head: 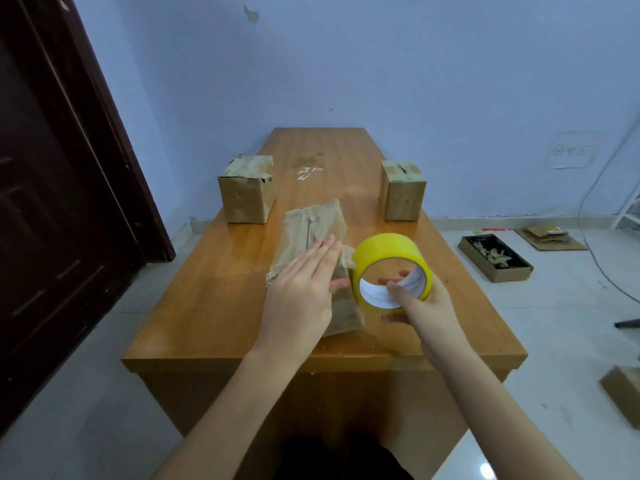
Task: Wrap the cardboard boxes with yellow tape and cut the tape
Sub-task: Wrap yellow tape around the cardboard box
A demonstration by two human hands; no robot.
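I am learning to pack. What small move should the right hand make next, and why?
Probably pull the yellow tape roll rightward, away from the box. The right hand grips the roll beside the box, and the left hand lies flat on the box, seemingly pinning the tape's end.

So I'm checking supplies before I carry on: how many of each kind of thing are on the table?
Brown cardboard boxes: 3
Yellow tape rolls: 1
Total: 4
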